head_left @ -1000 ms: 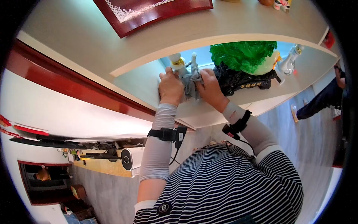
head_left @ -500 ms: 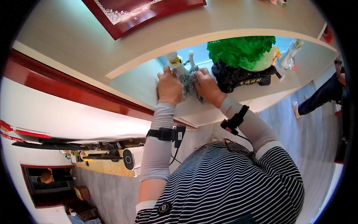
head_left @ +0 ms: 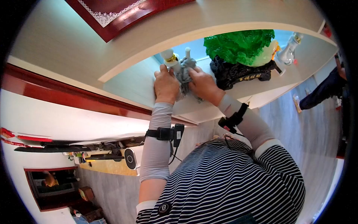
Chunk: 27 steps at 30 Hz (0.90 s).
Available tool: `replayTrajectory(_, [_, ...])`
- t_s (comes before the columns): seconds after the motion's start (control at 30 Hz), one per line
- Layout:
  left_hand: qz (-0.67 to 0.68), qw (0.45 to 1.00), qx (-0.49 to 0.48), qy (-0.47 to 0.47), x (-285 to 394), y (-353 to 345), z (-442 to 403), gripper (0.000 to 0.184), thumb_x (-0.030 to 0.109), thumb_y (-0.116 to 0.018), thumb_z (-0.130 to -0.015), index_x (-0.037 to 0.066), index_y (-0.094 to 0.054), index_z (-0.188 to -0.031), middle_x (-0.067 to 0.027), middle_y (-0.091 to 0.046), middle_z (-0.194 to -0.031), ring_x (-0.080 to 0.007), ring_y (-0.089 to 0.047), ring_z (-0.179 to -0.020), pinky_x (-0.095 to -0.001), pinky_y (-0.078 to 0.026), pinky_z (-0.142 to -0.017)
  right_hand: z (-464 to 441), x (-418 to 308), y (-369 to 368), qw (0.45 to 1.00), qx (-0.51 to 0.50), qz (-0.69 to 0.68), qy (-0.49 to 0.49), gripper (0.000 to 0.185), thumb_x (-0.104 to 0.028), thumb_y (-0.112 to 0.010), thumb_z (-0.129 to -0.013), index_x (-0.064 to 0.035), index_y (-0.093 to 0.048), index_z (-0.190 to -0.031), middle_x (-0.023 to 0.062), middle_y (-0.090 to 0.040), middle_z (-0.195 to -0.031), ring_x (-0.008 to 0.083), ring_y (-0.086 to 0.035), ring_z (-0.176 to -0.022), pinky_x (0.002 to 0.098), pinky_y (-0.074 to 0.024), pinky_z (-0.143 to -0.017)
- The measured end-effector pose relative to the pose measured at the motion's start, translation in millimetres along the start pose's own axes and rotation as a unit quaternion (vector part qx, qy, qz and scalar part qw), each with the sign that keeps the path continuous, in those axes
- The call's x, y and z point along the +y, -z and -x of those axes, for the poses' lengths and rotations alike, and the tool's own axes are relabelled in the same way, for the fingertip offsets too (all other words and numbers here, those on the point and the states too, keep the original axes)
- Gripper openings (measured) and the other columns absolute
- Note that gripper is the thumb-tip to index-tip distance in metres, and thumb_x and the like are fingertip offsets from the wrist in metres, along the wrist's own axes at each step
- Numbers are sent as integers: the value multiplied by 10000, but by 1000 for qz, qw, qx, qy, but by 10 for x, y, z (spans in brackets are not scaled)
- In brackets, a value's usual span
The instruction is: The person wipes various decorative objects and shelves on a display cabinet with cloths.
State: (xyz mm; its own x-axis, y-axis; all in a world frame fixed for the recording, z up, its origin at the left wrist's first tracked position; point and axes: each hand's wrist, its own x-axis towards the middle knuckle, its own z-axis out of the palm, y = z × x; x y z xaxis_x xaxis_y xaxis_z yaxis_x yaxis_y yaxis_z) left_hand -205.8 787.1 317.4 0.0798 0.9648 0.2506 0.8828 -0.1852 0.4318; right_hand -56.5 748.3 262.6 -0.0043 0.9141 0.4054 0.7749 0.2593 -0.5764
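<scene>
My left hand [head_left: 166, 86] is closed around the lower part of a white bottle [head_left: 167, 54] with a gold band at its neck, inside the shelf recess. My right hand [head_left: 205, 86] is closed on a bunched grey cloth [head_left: 184, 73], pressed against the bottle's side. A thin white neck-like piece [head_left: 187, 52] rises behind the cloth; its lower part is hidden. Grey strands hang below, between my two hands. Right of my right hand stands a green cabbage-shaped ornament [head_left: 238, 46] on a black carved base [head_left: 238, 74].
A clear and white bottle [head_left: 289, 52] stands at the recess's right end. The curved shelf edge [head_left: 149, 49] arches above my hands. A dark red framed piece [head_left: 112, 28] lies on the top. Another person's leg [head_left: 319, 92] shows at the right, on the grey floor.
The grey cloth is bunched higher around the white pieces, and my right hand has shifted slightly left with it. The whole view has also shifted a little.
</scene>
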Motion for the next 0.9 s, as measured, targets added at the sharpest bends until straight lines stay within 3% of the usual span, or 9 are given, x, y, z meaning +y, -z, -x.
replayTrajectory(0.1, [2, 1000, 1, -4, -18, -21, 15, 286, 224, -497, -964, 23, -437, -1159, -291, -547, -1010, -492, -611, -862, -531, -517, -743, -116, -71, -53, 1000, -14, -3, 11, 293, -162, -608, -816, 3, -536, -1047, 220, -588, -972, 421, -640, -848, 480, -546, -766])
replayTrajectory(0.27, [11, 1000, -1, -6, -7, -9, 0, 290, 225, -503, -959, 24, -447, -1160, -291, -553, -1012, -489, -611, -857, -530, -516, -747, 115, 110, -77, 989, -125, 32, -71, 335, -202, -611, -833, 33, -510, -1048, 247, -602, -996, 418, -642, -914, 486, -533, -809])
replayTrajectory(0.4, [-4, 1000, 0, -5, 2, 8, 38, 311, 227, -505, -961, 11, -435, -1174, -298, -558, -1012, -483, -604, -868, -532, -506, -755, 200, 325, -235, 985, -144, -11, -92, 378, -137, -585, -792, 65, -499, -1099, 279, -559, -1010, 461, -585, -937, 519, -490, -819])
replayTrajectory(0.47, [-6, 1000, -2, -9, -9, -4, 38, 316, 227, -505, -964, 7, -428, -1177, -305, -560, -1009, -479, -597, -873, -536, -498, -755, 169, 320, -318, 995, 19, -84, -50, 323, -55, -565, -796, 68, -523, -1092, 267, -497, -1093, 447, -563, -978, 493, -493, -847])
replayTrajectory(0.6, [-5, 1000, 5, -26, -20, -8, 78, 357, 220, -502, -963, -7, -413, -1224, -309, -561, -1025, -477, -599, -889, -531, -500, -763, 257, 321, -466, 998, 29, -45, -46, 328, 7, -548, -758, 76, -556, -1078, 248, -450, -1114, 436, -485, -1026, 497, -440, -899])
replayTrajectory(0.7, [-9, 1000, 2, -26, -1, 12, 91, 348, 214, -495, -959, -9, -422, -1217, -305, -562, -1029, -478, -604, -894, -525, -508, -768, 454, 397, -395, 998, -46, 51, -7, 271, 10, -567, -726, 59, -605, -990, 233, -463, -1112, 403, -452, -1055, 480, -397, -941])
replayTrajectory(0.77, [-20, 999, 2, -25, 3, 13, 74, 326, 207, -491, -955, -6, -435, -1195, -300, -563, -1026, -478, -610, -889, -519, -517, -764, 557, 403, -291, 984, -93, 115, 100, 231, 13, -585, -705, 42, -628, -930, 230, -469, -1132, 384, -468, -1051, 477, -400, -927])
replayTrajectory(0.83, [-5, 999, 2, -35, -28, 16, 73, 346, 206, -483, -957, -12, -433, -1222, -304, -565, -1032, -484, -610, -884, -522, -516, -767, 570, 395, -246, 985, -66, 118, 110, 221, 12, -586, -702, 20, -639, -917, 220, -485, -1142, 374, -471, -1058, 466, -402, -921])
replayTrajectory(0.9, [-8, 999, -4, -35, -19, 37, 91, 352, 206, -479, -958, -13, -435, -1230, -307, -573, -1033, -489, -606, -893, -525, -511, -774, 497, 510, -317, 990, 54, 34, 128, 256, 11, -586, -723, 19, -622, -976, 219, -493, -1136, 398, -479, -1076, 476, -418, -922])
